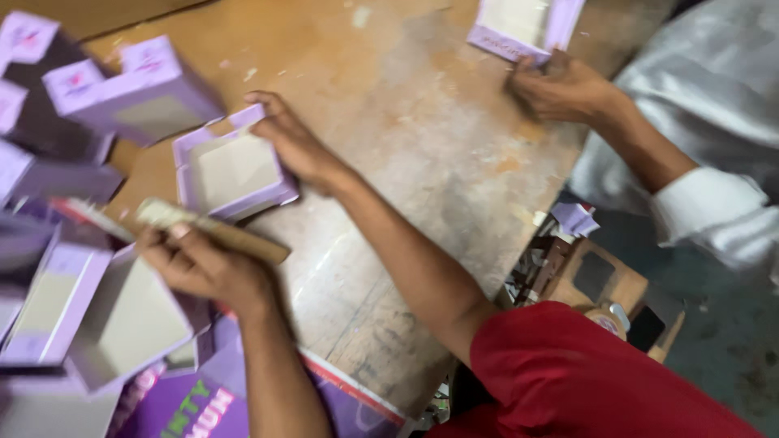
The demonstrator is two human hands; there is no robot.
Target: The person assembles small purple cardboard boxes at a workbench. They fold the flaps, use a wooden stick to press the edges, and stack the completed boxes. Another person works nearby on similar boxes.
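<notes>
A shallow lilac open box [231, 172] with a pale inside lies on the worn wooden table [422, 162]. My right hand [296, 146] rests on its far right corner, fingers curled over the rim. My left hand [203, 268] is closer to me and grips a flat brown strip [219, 231], like a stick or a piece of card, which points right just in front of the box. Beside my left hand a larger lilac open box [134, 320] stands tilted.
Several lilac boxes [130, 89] are piled along the left side. A co-worker in a white shirt [714, 122] has a hand [560, 85] on another lilac box [523, 28] at the top. Purple printed sheets [195, 405] lie at the bottom left. The table's edge runs diagonally at the right.
</notes>
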